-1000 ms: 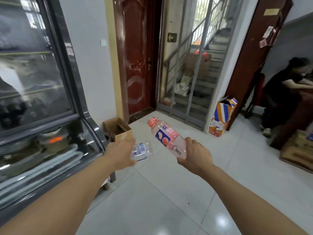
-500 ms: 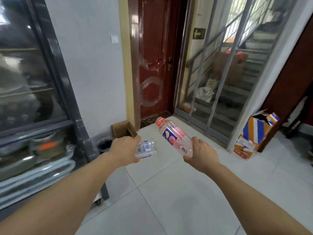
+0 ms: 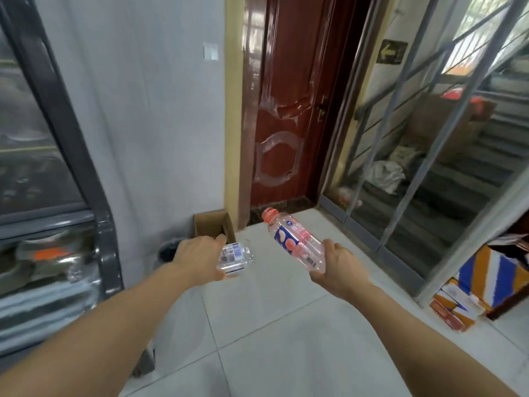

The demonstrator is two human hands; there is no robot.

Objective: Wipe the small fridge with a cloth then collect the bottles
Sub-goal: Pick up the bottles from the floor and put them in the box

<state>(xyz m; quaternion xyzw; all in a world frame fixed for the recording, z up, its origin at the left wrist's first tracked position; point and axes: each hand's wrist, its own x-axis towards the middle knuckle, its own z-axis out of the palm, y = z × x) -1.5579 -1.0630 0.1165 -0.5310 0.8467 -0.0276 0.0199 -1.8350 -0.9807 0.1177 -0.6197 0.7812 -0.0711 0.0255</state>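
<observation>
Since a second ago you have stepped closer to the corner by the red door (image 3: 274, 110), and the seated person who was at the right edge is gone from view; both bottles have stayed in your hands. Your two bare forearms reach forward over the tiled floor (image 3: 286, 339), hands level and apart. Your left hand (image 3: 197, 259) has its grip curled round a clear crushed bottle (image 3: 234, 257) with a barcode label, thumb on top. Your right hand (image 3: 337, 267) grips the base of a clear bottle with a pink cap (image 3: 292, 239), which tilts up and away to the left. That makes two bottles, one per hand. The fridge (image 3: 57, 196), one unit with a glass front, stands along the left edge. Beyond your left hand an open cardboard box (image 3: 211, 224) sits on the floor against the wall, beside the door.
</observation>
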